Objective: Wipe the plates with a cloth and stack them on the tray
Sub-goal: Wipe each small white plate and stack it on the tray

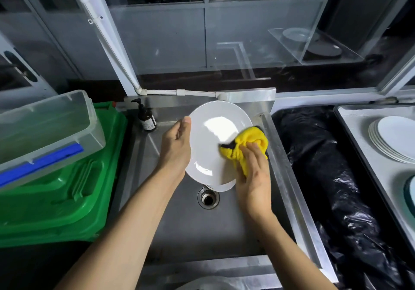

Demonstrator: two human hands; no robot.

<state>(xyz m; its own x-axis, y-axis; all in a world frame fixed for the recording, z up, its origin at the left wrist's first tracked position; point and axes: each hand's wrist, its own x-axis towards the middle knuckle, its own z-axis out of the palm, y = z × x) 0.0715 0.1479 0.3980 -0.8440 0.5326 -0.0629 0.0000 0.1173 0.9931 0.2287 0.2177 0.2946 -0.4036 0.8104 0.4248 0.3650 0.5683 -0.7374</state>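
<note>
Yellow cloth (247, 142), seemingly on plate (210, 141)

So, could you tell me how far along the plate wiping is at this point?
Done: a stack of white plates sits on the tray. In hand: the left hand holds a plate over the sink while the right hand rubs it with the yellow cloth. Left: a second plate shows beneath it; any others, I cannot tell.
</note>
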